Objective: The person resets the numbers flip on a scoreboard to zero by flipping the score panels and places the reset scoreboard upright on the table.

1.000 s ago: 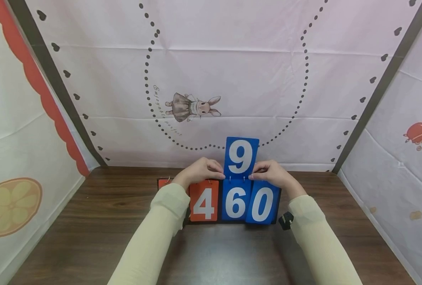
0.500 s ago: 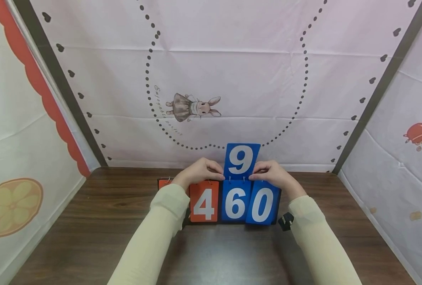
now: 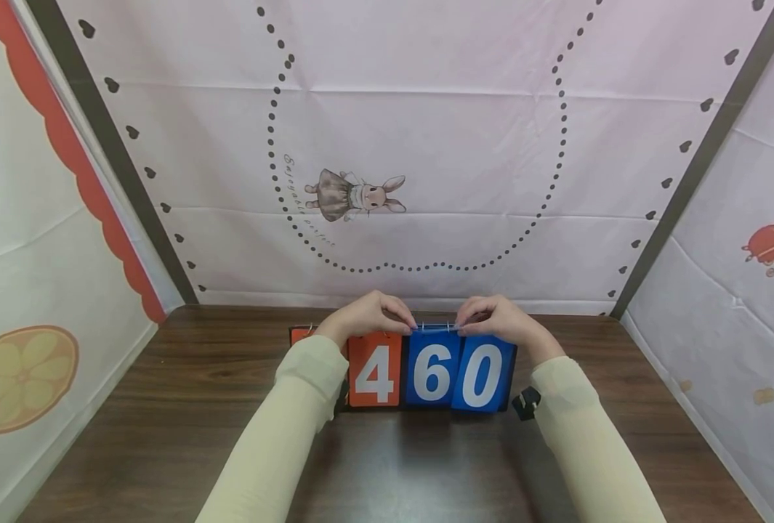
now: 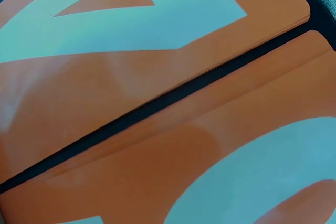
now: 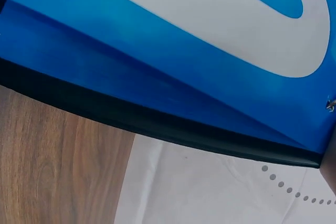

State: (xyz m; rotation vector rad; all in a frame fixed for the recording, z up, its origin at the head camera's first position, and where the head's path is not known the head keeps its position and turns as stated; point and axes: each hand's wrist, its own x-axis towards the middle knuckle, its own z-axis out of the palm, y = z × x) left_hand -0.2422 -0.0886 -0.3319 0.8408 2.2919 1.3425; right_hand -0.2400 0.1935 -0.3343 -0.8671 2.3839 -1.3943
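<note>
Hands (image 3: 375, 316) (image 3: 496, 319) pinch edge-on card (image 3: 436, 330) above blue "6" (image 3: 434, 372); "4" (image 3: 375, 374), "0" (image 3: 482, 375) alongside.

Cloth-walled tabletop booth (image 3: 465, 225), wood-grain table (image 3: 164, 436), rabbit-print backdrop (image 3: 465, 145), fruit-print side cloth (image 3: 27, 276)

From my end, the scoreboard (image 3: 402, 385) stands on the table (image 3: 197, 407), black-backed. I read an orange 4 (image 3: 363, 356), a roughly straight blue 6 (image 3: 419, 396) and a blue 0 (image 3: 467, 356) slanting, lower end leftward. Another orange card (image 3: 299, 335) shows only partly, left of the 4.
</note>
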